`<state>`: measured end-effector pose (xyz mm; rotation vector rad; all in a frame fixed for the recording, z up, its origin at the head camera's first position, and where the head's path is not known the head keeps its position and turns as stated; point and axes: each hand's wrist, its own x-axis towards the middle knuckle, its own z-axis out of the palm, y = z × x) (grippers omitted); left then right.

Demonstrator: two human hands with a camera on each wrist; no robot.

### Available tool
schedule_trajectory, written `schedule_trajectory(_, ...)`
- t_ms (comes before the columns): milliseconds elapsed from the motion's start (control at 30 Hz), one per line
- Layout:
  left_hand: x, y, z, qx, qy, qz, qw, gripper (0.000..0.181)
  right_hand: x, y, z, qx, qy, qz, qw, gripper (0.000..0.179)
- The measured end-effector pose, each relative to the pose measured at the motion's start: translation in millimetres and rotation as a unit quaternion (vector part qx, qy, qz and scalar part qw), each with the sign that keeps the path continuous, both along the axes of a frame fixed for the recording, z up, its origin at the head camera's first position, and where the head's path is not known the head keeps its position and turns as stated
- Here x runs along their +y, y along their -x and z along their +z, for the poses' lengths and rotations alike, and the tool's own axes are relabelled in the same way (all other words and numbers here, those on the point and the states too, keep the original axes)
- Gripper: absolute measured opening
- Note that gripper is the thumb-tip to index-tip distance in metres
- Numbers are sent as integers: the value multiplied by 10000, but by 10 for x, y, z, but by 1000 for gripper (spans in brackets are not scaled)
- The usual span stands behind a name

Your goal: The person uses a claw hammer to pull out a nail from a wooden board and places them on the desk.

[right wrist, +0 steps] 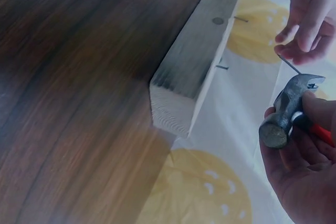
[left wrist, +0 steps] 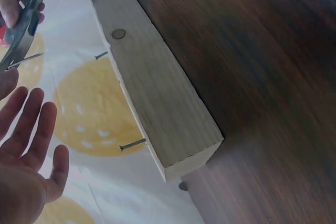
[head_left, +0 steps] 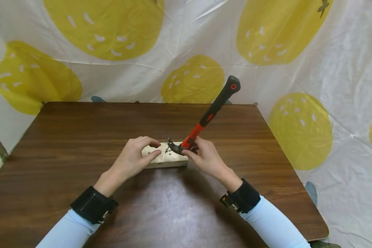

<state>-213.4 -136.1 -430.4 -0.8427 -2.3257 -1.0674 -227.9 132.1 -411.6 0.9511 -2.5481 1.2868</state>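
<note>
My right hand (head_left: 209,160) grips a claw hammer (head_left: 215,105) by its head, with the black and red handle slanting up and away. A loose nail (right wrist: 290,64) sticks out from the claw end of the hammer head (right wrist: 294,98). My left hand (head_left: 131,155) is raised at the left, thumb and fingers loosely curved and apart, close to the nail's free end. Beneath both hands lies a pale wood block (head_left: 164,164). Two nails stand partly driven in its top, one near the end (left wrist: 134,144) and another farther along (left wrist: 101,55).
A brown wood-grain table (head_left: 96,127) carries the block. Behind it and at the sides hangs a white sheet (head_left: 186,38) with yellow fruit prints. Each wrist wears a black band (head_left: 93,205).
</note>
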Motion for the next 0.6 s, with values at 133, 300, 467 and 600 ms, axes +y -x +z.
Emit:
schedule_trajectory(133,13,-27,3,-16,17,-10,10000,19,-42,-26,27,-33,60,127,9999,20)
schedule_trajectory(300,24,-50,20,-39,29,-4,10000,16,-85,-69,63,-19,75,221,9997,20)
schedule_trajectory(467,38,-69,21,-119,-5,-64,9999,10,-108,-100,73,-15,124,258,9996,20)
schedule_trajectory(600,42,-86,0,-173,-77,-152,9997,8,-120,-118,69,18,112,263,9996,21)
